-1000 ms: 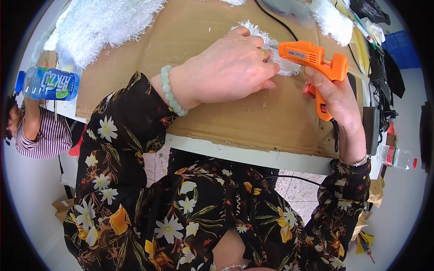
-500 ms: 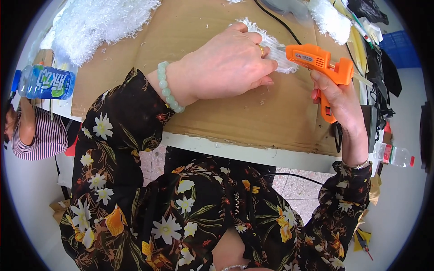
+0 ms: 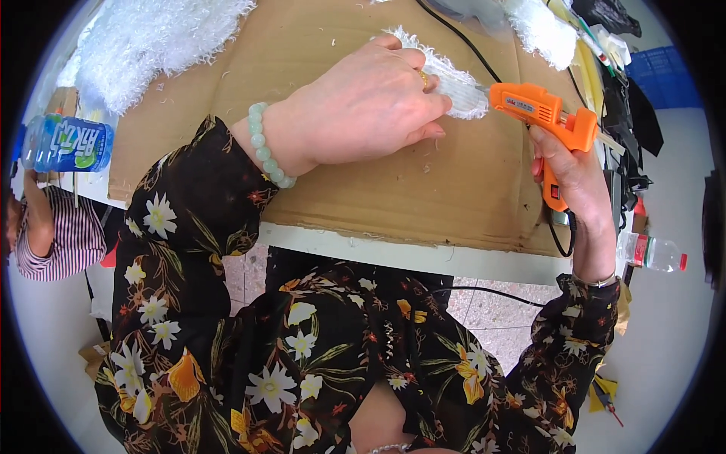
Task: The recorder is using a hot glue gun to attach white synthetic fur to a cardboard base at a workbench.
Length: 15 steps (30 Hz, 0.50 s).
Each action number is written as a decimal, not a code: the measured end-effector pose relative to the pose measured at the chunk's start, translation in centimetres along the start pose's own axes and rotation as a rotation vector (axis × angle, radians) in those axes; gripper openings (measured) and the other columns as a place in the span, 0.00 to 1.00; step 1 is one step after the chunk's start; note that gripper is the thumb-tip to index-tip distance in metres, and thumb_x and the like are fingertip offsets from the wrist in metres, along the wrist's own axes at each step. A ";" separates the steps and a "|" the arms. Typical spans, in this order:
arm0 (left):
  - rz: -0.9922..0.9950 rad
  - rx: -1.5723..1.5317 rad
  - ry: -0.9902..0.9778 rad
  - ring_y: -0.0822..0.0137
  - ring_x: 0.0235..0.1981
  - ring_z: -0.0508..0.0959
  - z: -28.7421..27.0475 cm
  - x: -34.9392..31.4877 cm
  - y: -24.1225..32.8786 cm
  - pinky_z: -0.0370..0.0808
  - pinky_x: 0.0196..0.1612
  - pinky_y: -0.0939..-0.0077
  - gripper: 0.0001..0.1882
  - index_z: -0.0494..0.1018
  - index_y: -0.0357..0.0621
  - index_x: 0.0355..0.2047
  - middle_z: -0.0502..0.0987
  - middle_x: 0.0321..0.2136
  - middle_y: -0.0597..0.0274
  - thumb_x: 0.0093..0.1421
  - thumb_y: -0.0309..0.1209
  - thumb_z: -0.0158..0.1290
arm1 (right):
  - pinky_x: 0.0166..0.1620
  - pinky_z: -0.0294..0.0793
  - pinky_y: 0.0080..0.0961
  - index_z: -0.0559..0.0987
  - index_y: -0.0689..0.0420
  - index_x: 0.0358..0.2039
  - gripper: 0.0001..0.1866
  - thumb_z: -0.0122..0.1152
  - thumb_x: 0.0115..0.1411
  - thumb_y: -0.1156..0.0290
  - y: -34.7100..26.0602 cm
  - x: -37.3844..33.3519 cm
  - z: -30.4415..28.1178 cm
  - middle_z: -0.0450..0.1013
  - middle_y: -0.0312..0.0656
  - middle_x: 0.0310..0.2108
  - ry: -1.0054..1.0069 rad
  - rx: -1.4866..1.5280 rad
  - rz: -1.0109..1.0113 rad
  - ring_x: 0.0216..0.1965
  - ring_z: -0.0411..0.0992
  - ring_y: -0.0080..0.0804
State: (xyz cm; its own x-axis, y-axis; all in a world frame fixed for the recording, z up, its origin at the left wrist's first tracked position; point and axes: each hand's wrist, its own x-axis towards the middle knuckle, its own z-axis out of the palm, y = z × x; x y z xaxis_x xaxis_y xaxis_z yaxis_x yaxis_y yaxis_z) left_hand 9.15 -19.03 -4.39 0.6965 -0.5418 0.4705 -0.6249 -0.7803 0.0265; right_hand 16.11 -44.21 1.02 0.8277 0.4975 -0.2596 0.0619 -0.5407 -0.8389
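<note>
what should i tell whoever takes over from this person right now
Left hand: pressed flat on the white fluffy strip, pinning it to the cardboard sheet.
Right hand: fingers wrapped around the orange glue gun, its nozzle at the strip's right end.
Done: strip laid out and held down.
Left: cannot tell how much is glued. More white fluff lies at the top left of the cardboard.
</note>
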 end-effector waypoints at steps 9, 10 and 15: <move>-0.029 -0.020 -0.071 0.65 0.33 0.72 -0.8 0.1 0.3 0.67 0.39 0.69 0.11 0.73 0.44 0.27 0.75 0.27 0.64 0.49 0.38 0.56 | 0.22 0.64 0.16 0.73 0.58 0.32 0.11 0.57 0.56 0.63 -0.4 0.0 0.3 0.65 0.29 0.20 0.035 -0.030 -0.012 0.19 0.65 0.16; -0.054 -0.038 -0.146 0.64 0.36 0.72 -1.0 0.2 0.4 0.66 0.42 0.69 0.13 0.75 0.43 0.32 0.77 0.35 0.63 0.49 0.37 0.56 | 0.23 0.64 0.16 0.72 0.57 0.31 0.11 0.57 0.56 0.62 -0.5 0.0 0.3 0.65 0.30 0.20 0.028 -0.038 0.000 0.19 0.65 0.17; -0.036 -0.022 -0.094 0.65 0.32 0.72 -0.8 0.1 0.2 0.67 0.39 0.69 0.11 0.74 0.44 0.27 0.75 0.27 0.65 0.49 0.38 0.56 | 0.24 0.64 0.16 0.70 0.56 0.30 0.11 0.57 0.56 0.62 -1.0 0.7 0.8 0.65 0.31 0.20 -0.036 -0.057 0.010 0.19 0.65 0.18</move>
State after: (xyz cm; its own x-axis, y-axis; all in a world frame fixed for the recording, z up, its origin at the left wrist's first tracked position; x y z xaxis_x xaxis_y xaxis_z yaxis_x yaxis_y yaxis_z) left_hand 8.79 -18.97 -3.64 0.7476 -0.5416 0.3844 -0.6062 -0.7929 0.0620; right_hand 16.14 -42.80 1.32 0.8079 0.5156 -0.2856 0.0866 -0.5831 -0.8078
